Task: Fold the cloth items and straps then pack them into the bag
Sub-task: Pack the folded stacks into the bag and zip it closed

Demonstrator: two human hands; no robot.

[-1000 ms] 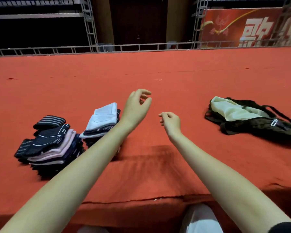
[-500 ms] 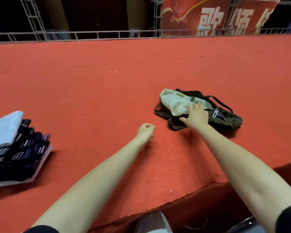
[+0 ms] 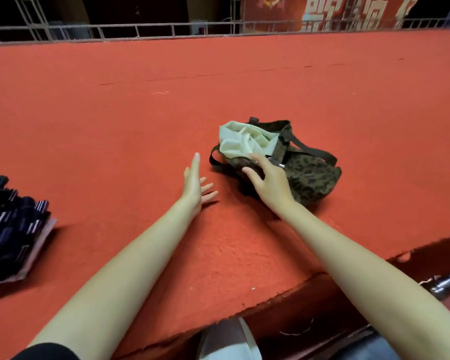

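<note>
Bag (image 3: pixel 312 175) under right-hand fingers (image 3: pixel 255 162)

One head-worn wide-angle view only, looking forward and down across the red surface (image 3: pixel 140 126) from its near edge. Faces the metal railing (image 3: pixel 166 31) at the far side. Close enough for both forearms to fill the lower frame. Railing bowed by lens distortion. No second view to overlap with.
</note>
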